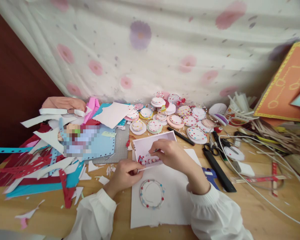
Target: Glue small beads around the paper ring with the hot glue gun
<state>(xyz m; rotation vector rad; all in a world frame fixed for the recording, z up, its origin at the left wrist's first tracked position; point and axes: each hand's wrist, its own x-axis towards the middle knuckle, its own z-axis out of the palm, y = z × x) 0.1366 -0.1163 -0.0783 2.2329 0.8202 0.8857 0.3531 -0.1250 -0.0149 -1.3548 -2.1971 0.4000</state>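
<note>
Crowding both hands: paper scraps [40,166], decorated discs [175,116], scissors [211,148], cables [260,156].

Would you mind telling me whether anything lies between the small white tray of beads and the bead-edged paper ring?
Nothing visible does: only bare white paper sheet separates the small white tray of beads from the bead-edged paper ring.

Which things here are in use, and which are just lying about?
In use:
left hand steadying the small tray
right hand holding tweezers
beaded ring on white sheet

Lying about:
finished discs
scissors
black pen
paper scraps
white cable
</note>
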